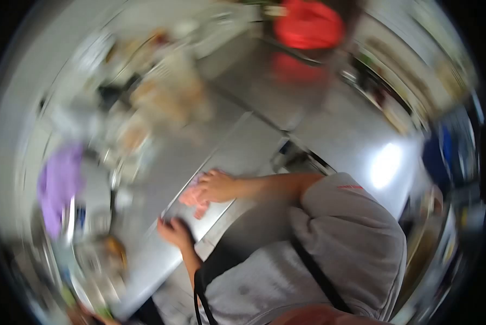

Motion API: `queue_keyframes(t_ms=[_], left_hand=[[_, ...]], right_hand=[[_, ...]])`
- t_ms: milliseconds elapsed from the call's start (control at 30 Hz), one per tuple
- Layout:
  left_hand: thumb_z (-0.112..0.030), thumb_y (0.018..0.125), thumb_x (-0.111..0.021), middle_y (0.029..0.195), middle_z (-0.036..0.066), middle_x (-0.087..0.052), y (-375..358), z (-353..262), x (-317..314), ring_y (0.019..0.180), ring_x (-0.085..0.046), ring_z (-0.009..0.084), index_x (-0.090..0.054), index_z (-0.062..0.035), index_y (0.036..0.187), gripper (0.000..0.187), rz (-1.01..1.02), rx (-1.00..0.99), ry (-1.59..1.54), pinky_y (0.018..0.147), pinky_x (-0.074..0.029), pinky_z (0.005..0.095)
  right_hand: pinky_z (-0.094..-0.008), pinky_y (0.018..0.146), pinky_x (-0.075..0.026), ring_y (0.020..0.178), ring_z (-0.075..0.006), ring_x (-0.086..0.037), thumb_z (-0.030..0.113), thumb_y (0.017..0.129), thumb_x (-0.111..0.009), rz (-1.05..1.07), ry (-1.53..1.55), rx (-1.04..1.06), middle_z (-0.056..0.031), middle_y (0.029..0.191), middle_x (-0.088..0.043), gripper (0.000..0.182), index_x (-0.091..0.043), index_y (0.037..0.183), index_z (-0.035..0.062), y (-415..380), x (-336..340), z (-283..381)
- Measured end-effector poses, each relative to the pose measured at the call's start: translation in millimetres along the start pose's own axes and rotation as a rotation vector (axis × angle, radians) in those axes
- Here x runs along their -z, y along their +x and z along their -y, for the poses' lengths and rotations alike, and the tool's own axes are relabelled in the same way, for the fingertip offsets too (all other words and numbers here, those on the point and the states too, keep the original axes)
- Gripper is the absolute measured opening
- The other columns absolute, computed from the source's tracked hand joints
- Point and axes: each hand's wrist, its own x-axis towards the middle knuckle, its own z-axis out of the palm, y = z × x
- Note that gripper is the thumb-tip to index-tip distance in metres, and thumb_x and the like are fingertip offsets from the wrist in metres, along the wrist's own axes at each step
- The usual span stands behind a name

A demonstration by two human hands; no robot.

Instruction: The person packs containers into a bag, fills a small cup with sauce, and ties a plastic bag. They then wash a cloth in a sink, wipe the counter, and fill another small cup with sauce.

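My right hand (217,187) presses a crumpled pink cloth (193,199) onto the steel worktop (229,143), its fingers bent over the top of it. Part of the cloth sticks out beyond the fingers. Nearer the front edge, my left hand (175,233) rests low over the same worktop beside a long straight seam or lip in the metal. Its fingers look loosely apart, though blurred, and nothing clear shows in them.
A red plastic bag or bowl (309,26) stands at the far end. Blurred bags and containers (170,89) crowd the back, with a purple cloth (61,187) hanging at the left. Metal bowls (96,265) sit at lower left; a shelf (389,89) runs along the right.
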Motion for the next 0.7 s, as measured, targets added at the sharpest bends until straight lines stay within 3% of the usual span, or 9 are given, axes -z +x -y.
queue_keyframes(t_ms=[33, 100, 200, 300, 433, 500, 567, 667, 700], left_hand=[[-0.014, 0.072, -0.052, 0.097, 0.021, -0.049, -3, -9, 7, 0.085, -0.048, 0.0314, -0.045, 0.0045, 0.108, 0.041, 0.043, -0.045, 0.033, 0.076, -0.039, 0.0374], [-0.016, 0.072, -0.052, 0.095, 0.020, -0.050, 6, 6, 4, 0.085, -0.047, 0.0310, -0.046, 0.0038, 0.107, 0.041, 0.078, -0.122, -0.011, 0.075, -0.038, 0.0382], [-0.018, 0.071, -0.053, 0.093, 0.018, -0.050, 7, -11, 15, 0.086, -0.046, 0.0306, -0.048, 0.0028, 0.106, 0.040, 0.128, -0.236, 0.082, 0.075, -0.037, 0.0395], [-0.017, 0.070, -0.053, 0.093, 0.016, -0.050, 4, 0, 14, 0.086, -0.045, 0.0309, -0.049, 0.0016, 0.105, 0.040, 0.161, -0.217, 0.048, 0.076, -0.036, 0.0406], [-0.018, 0.069, -0.054, 0.100, 0.018, -0.047, 1, 1, 14, 0.094, -0.042, 0.0341, -0.045, 0.0001, 0.107, 0.043, 0.186, -0.294, 0.169, 0.079, -0.034, 0.0416], [-0.018, 0.070, -0.054, 0.103, 0.019, -0.045, 1, -5, 11, 0.097, -0.040, 0.0350, -0.044, -0.0006, 0.108, 0.043, 0.206, -0.256, 0.140, 0.080, -0.034, 0.0424], [-0.017, 0.071, -0.054, 0.106, 0.019, -0.043, -7, -17, 6, 0.098, -0.039, 0.0354, -0.043, -0.0009, 0.110, 0.043, 0.250, -0.275, 0.049, 0.081, -0.034, 0.0427], [-0.015, 0.072, -0.054, 0.107, 0.020, -0.041, -40, -53, -9, 0.100, -0.038, 0.0347, -0.041, -0.0006, 0.112, 0.044, 0.326, -0.326, -0.176, 0.083, -0.033, 0.0422], [-0.014, 0.072, -0.053, 0.108, 0.020, -0.041, -62, -76, -17, 0.101, -0.038, 0.0343, -0.041, -0.0003, 0.113, 0.045, 0.371, -0.342, -0.256, 0.084, -0.033, 0.0419]], right_hand=[[-0.0363, 0.074, -0.039, 0.102, -0.0190, -0.046, 0.036, 0.065, -0.057, -0.026, -0.147, -0.159, 0.0001, 0.098, -0.053, 0.025, -0.058, 0.088, 0.0273, -20, 27, -12], [-0.0365, 0.071, -0.042, 0.095, -0.0177, -0.052, 0.041, 0.062, -0.058, 0.089, 0.212, -0.891, -0.0017, 0.093, -0.056, 0.034, -0.054, 0.090, 0.0224, -32, 119, -18], [-0.0293, 0.058, -0.046, 0.068, -0.0162, -0.058, 0.045, 0.070, -0.054, -0.046, 0.265, -1.645, -0.0011, 0.087, -0.057, 0.033, -0.057, 0.090, 0.0190, -101, 202, -22], [-0.0391, 0.069, -0.044, 0.083, -0.0241, -0.054, 0.021, 0.077, -0.047, -0.180, -0.484, -1.578, -0.0075, 0.086, -0.056, 0.018, -0.056, 0.093, 0.0243, -260, 164, -35], [-0.0411, 0.072, -0.043, 0.087, -0.0284, -0.053, 0.022, 0.079, -0.041, -0.387, -0.681, -1.624, -0.0105, 0.096, -0.055, 0.034, -0.047, 0.113, 0.0254, -363, 195, 74], [-0.0401, 0.067, -0.044, 0.078, -0.0281, -0.056, 0.037, 0.079, -0.042, -0.559, -0.781, -1.826, -0.0120, 0.089, -0.056, 0.041, -0.044, 0.114, 0.0168, -418, 207, 126], [-0.0378, 0.061, -0.045, 0.067, -0.0269, -0.057, 0.039, 0.081, -0.039, -0.217, -1.277, -2.035, -0.0129, 0.089, -0.056, 0.042, -0.043, 0.115, 0.0151, -481, 213, 190], [-0.0354, 0.053, -0.044, 0.067, -0.0243, -0.057, 0.030, 0.081, -0.041, -1.135, -0.543, -2.393, -0.0125, 0.088, -0.057, 0.033, -0.050, 0.107, 0.0116, -545, 236, 277], [-0.0354, 0.055, -0.044, 0.071, -0.0230, -0.057, 0.026, 0.081, -0.042, -1.364, -0.379, -2.388, -0.0120, 0.087, -0.057, 0.030, -0.052, 0.102, 0.0081, -547, 243, 299]])
